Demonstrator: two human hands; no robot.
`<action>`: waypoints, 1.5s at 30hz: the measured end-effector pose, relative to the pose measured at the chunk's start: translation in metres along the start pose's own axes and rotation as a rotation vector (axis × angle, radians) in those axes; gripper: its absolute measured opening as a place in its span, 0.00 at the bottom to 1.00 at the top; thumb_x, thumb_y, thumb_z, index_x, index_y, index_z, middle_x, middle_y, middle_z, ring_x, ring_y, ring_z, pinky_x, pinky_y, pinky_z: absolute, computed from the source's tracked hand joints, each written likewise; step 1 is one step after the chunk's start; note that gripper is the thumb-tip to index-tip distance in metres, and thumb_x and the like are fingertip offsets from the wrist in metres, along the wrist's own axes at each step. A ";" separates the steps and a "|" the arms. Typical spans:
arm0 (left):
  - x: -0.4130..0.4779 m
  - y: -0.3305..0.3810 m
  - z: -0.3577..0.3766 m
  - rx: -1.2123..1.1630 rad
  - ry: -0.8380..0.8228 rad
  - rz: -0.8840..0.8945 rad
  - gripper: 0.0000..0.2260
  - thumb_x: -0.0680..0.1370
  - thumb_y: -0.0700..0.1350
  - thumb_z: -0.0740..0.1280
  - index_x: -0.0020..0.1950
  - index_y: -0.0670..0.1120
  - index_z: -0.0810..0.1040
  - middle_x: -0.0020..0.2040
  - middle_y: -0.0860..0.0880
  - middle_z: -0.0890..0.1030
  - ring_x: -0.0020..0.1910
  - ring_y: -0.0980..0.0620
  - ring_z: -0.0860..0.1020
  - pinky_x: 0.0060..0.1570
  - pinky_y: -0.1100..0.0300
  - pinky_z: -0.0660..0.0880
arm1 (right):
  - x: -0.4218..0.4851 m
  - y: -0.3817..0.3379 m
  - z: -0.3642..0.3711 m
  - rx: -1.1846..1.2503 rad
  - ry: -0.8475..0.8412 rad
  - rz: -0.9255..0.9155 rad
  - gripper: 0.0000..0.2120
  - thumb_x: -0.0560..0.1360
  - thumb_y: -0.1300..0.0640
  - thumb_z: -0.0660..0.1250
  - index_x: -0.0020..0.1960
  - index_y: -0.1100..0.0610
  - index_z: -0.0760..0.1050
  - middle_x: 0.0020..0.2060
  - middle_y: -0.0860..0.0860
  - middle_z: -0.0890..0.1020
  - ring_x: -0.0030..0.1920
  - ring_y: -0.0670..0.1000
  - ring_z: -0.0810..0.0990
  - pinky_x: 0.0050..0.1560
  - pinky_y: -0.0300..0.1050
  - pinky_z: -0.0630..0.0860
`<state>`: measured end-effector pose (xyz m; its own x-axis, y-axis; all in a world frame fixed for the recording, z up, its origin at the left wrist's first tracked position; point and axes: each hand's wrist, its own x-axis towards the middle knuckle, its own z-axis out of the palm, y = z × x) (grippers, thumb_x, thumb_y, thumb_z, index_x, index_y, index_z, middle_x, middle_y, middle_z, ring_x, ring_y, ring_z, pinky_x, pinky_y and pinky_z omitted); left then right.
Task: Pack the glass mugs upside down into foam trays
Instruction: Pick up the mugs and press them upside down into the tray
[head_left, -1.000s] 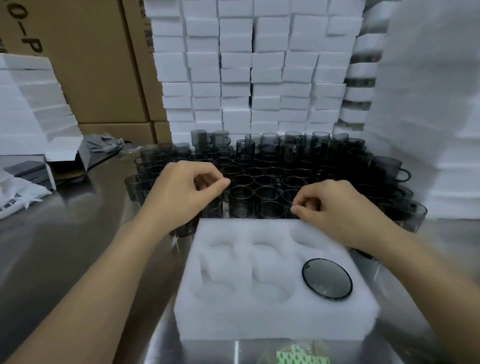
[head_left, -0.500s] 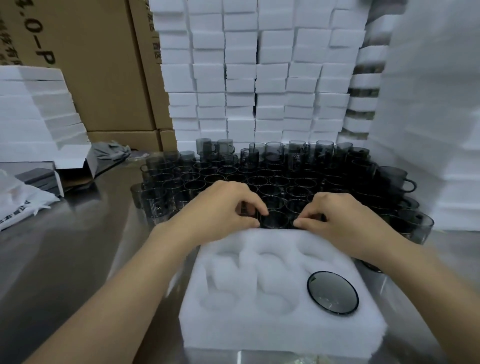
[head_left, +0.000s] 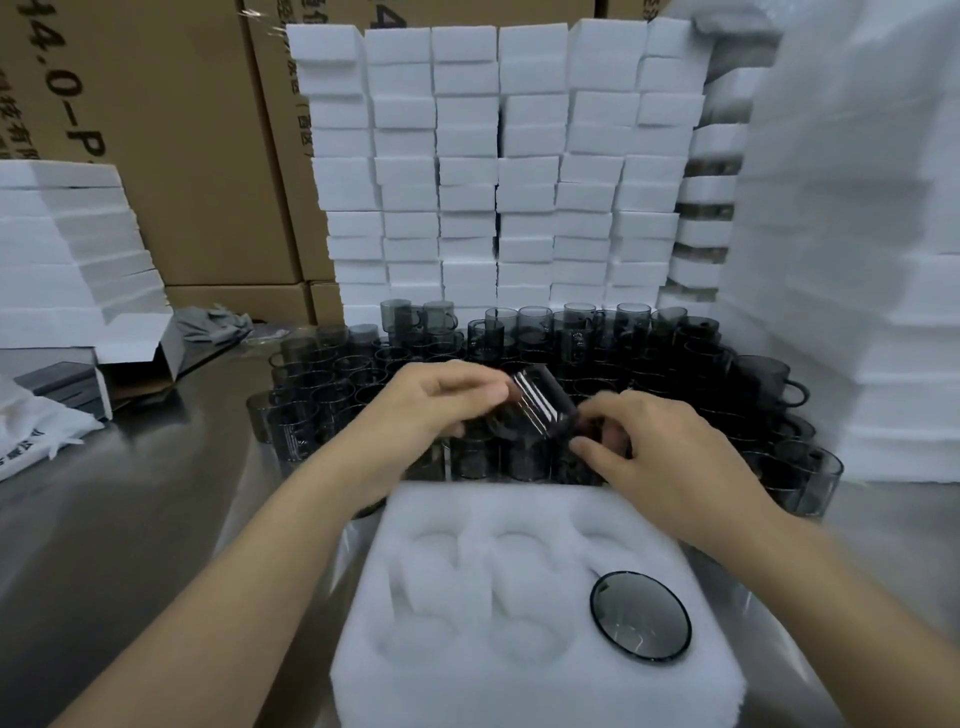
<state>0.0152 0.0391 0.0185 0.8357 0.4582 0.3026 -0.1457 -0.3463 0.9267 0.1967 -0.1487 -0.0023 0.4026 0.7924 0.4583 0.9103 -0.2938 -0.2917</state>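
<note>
Glass mug (head_left: 540, 410) tilts between left grip (head_left: 431, 405) and right grip (head_left: 670, 457), both grasping it.

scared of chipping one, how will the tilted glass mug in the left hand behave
The glass mug looks rigid and probably slippery: its smooth wall shows bright reflections. Thin and see-through, it is likely fragile. Its round wall could roll if laid sideways.
</note>
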 end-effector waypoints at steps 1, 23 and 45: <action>-0.001 0.000 0.007 -0.236 0.016 -0.041 0.05 0.80 0.48 0.74 0.52 0.52 0.89 0.54 0.52 0.87 0.52 0.55 0.84 0.48 0.60 0.77 | 0.000 -0.002 0.000 0.077 0.038 -0.007 0.12 0.80 0.39 0.68 0.63 0.34 0.76 0.43 0.39 0.79 0.40 0.43 0.79 0.42 0.48 0.78; -0.004 -0.003 0.022 -0.636 -0.146 -0.169 0.22 0.83 0.60 0.68 0.70 0.48 0.84 0.67 0.44 0.84 0.67 0.43 0.84 0.51 0.59 0.84 | -0.005 -0.031 -0.003 1.077 0.155 0.142 0.27 0.69 0.35 0.76 0.62 0.50 0.84 0.48 0.48 0.90 0.46 0.43 0.87 0.42 0.36 0.81; -0.005 -0.012 0.024 -0.508 -0.043 0.053 0.24 0.75 0.31 0.72 0.68 0.50 0.85 0.66 0.41 0.85 0.66 0.43 0.84 0.59 0.56 0.82 | -0.003 -0.021 0.004 1.135 -0.013 -0.027 0.31 0.77 0.63 0.78 0.71 0.37 0.76 0.60 0.49 0.87 0.54 0.54 0.89 0.53 0.45 0.85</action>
<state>0.0256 0.0218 0.0007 0.8396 0.4134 0.3523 -0.4182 0.0780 0.9050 0.1756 -0.1431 -0.0006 0.3771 0.7983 0.4696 0.3026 0.3730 -0.8771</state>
